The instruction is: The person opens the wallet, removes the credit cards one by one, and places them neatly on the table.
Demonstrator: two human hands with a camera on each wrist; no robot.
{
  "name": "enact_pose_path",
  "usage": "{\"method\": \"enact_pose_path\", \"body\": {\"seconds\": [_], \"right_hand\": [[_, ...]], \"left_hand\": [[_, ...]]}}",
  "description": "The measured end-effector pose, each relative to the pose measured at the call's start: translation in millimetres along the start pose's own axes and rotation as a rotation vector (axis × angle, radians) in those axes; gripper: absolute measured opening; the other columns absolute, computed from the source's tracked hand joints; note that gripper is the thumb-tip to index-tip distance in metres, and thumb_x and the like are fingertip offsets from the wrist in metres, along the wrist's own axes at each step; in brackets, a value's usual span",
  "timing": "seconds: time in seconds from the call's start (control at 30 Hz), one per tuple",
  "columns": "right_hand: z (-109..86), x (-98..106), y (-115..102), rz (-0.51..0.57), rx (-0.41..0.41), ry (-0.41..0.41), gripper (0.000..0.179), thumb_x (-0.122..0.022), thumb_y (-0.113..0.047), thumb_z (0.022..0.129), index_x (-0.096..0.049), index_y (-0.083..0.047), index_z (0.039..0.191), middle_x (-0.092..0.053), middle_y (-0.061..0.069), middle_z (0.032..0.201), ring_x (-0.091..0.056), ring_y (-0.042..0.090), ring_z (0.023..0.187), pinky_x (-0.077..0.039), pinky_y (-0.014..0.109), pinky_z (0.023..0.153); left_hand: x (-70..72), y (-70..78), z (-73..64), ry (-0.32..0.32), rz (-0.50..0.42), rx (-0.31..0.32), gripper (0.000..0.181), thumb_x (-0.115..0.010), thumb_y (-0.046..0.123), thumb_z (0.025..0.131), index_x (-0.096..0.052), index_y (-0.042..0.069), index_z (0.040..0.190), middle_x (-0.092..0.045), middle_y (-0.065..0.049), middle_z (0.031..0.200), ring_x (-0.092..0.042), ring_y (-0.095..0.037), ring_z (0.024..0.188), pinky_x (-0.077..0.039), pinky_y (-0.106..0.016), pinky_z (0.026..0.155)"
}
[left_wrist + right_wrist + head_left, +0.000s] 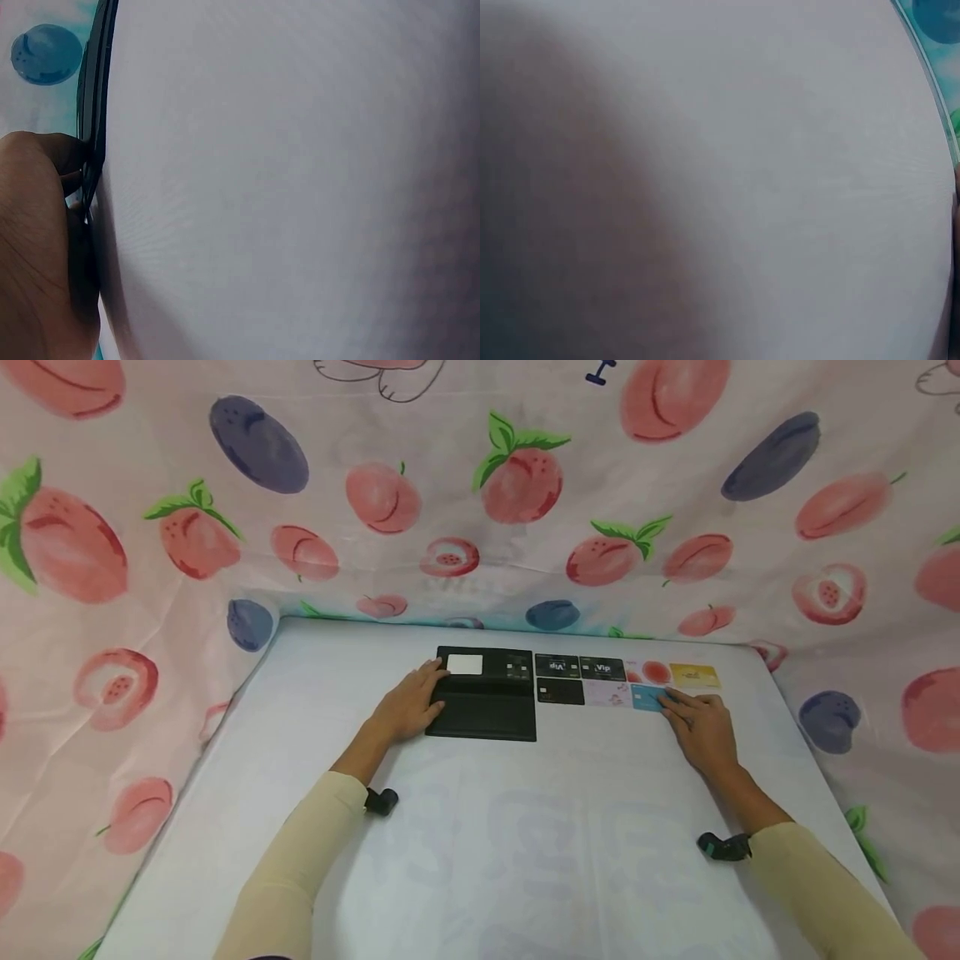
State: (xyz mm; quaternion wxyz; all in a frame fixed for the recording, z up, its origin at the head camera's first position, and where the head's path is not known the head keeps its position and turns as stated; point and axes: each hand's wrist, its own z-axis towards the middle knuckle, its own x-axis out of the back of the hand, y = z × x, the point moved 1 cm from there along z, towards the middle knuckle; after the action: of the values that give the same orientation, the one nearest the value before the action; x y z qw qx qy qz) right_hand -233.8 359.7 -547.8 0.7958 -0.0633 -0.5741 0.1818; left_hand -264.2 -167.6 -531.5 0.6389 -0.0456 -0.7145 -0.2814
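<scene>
A black card wallet (483, 714) lies unfolded on the white table, with a white card (465, 664) showing in its upper part. My left hand (408, 702) rests on the wallet's left edge, fingers on the upper part and thumb on the lower; the left wrist view shows the hand against the dark edge. To the right of the wallet, several cards lie in two rows. My right hand (705, 731) touches the blue card (647, 697) in the lower row with its fingertips. Whatever lies under that hand is hidden. Only a sliver of it shows in the right wrist view.
In the upper row are two black Vip cards (602, 669), a card with red round shapes (655, 672) and a yellow card (694, 676). Below sit a black card (560, 692) and a pale pink card (608, 694). A fruit-print cloth (450, 593) hangs behind the table.
</scene>
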Motion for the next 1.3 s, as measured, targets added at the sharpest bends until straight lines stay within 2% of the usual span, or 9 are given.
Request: {"method": "enact_pose_path", "body": {"seconds": [0.37,0.6,0.73,0.83,0.93,1.07,1.3], "right_hand": [[0.5,-2.7,1.3,-0.025,0.006,-0.018,0.037,-0.069,-0.017,0.103,-0.067,-0.008,0.139,-0.06,0.013,0.148,-0.049,0.042,0.12,-0.043,0.058,0.089],[0.8,-2.3,0.8,-0.064,0.089,0.045,0.033,-0.075,-0.016,0.098,-0.075,-0.008,0.13,-0.067,0.014,0.139,-0.052,0.042,0.117,-0.043,0.055,0.082],[2.2,-0.8,-1.8,-0.054,0.096,0.061,0.032,-0.076,-0.017,0.097,-0.076,-0.007,0.128,-0.069,0.015,0.136,-0.053,0.043,0.115,-0.042,0.054,0.078],[2.2,-0.3,-3.1,-0.035,0.078,0.052,0.032,-0.075,-0.017,0.098,-0.075,-0.007,0.129,-0.068,0.015,0.136,-0.054,0.043,0.116,-0.045,0.057,0.083],[1.4,-0.3,-3.8,0.001,0.057,0.028,0.034,-0.075,-0.016,0.099,-0.073,-0.006,0.131,-0.067,0.015,0.138,-0.055,0.042,0.122,-0.047,0.06,0.095],[0.4,-0.3,-3.3,0.048,0.04,-0.008,0.035,-0.073,-0.016,0.101,-0.072,-0.005,0.134,-0.066,0.015,0.141,-0.053,0.041,0.131,-0.044,0.065,0.107],[-0.8,0.1,-0.8,0.065,0.044,-0.024,0.036,-0.073,-0.017,0.101,-0.071,-0.005,0.135,-0.064,0.015,0.143,-0.051,0.039,0.135,-0.043,0.066,0.109]], "left_hand": [[-1.8,-1.0,-0.1,-0.006,-0.003,0.003,0.062,-0.05,0.03,0.109,-0.03,0.005,0.163,-0.017,-0.016,0.174,-0.013,-0.03,0.161,-0.011,-0.041,0.129],[-1.3,-1.9,0.4,-0.004,-0.007,-0.001,0.063,-0.05,0.03,0.109,-0.03,0.005,0.163,-0.017,-0.016,0.174,-0.013,-0.031,0.161,-0.012,-0.042,0.129],[0.0,-1.9,0.7,-0.003,0.0,-0.006,0.064,-0.049,0.03,0.109,-0.028,0.005,0.163,-0.015,-0.016,0.174,-0.012,-0.031,0.161,-0.011,-0.041,0.129],[0.9,-1.4,0.9,-0.002,0.0,-0.011,0.064,-0.049,0.03,0.109,-0.028,0.004,0.163,-0.015,-0.016,0.174,-0.012,-0.031,0.161,-0.01,-0.041,0.129],[1.0,-1.6,1.2,-0.006,0.001,-0.01,0.063,-0.049,0.03,0.109,-0.029,0.004,0.163,-0.015,-0.016,0.174,-0.012,-0.031,0.161,-0.01,-0.041,0.129],[-0.2,-2.3,1.3,-0.009,0.002,-0.005,0.063,-0.048,0.031,0.109,-0.029,0.005,0.163,-0.015,-0.016,0.174,-0.012,-0.03,0.161,-0.011,-0.041,0.129],[-1.9,-1.8,1.1,-0.005,0.007,-0.003,0.064,-0.049,0.031,0.109,-0.029,0.006,0.164,-0.015,-0.015,0.175,-0.012,-0.03,0.161,-0.012,-0.042,0.129]]}}
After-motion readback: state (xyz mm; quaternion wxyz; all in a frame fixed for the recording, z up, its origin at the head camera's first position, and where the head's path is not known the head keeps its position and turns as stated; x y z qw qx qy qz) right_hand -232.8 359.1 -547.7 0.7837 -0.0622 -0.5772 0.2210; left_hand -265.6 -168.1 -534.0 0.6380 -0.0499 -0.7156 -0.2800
